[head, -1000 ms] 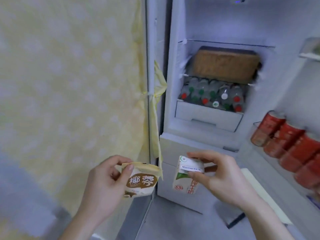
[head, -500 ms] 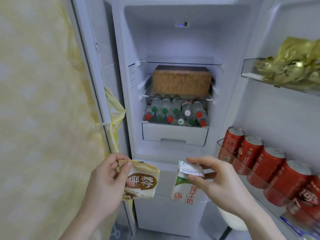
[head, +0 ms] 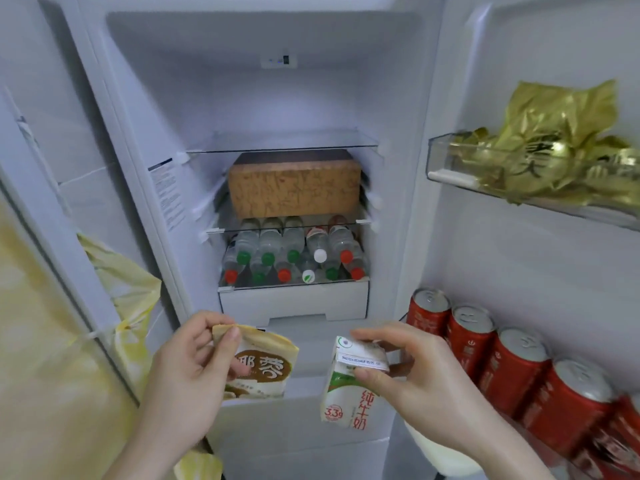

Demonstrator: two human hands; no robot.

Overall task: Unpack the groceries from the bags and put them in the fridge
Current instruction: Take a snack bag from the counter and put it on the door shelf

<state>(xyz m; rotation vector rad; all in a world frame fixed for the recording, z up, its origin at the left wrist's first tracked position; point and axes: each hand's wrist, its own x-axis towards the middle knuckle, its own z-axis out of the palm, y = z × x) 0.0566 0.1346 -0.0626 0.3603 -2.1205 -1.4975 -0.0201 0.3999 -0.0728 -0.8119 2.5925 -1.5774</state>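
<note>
**Both hands full at the open fridge**

On the left, our left hand [head: 180, 382] has its fingers and thumb curled round a beige-and-brown pouch [head: 259, 367], pinching its top edge. Next over, our right hand [head: 415, 386] grips a green-and-white milk carton [head: 346, 393] by its top. Both sit just in front of the fridge [head: 242, 98], below the stacked water bottles [head: 294, 258]. Red cans [head: 519, 368] line the door shelf on the right.

We read "纯牛奶" and "3.3g" in red on the milk carton [head: 346, 393]; brown-banded pouch [head: 258, 367] shows "椰蓉". The carton's printed top strip is too small to read.
</note>
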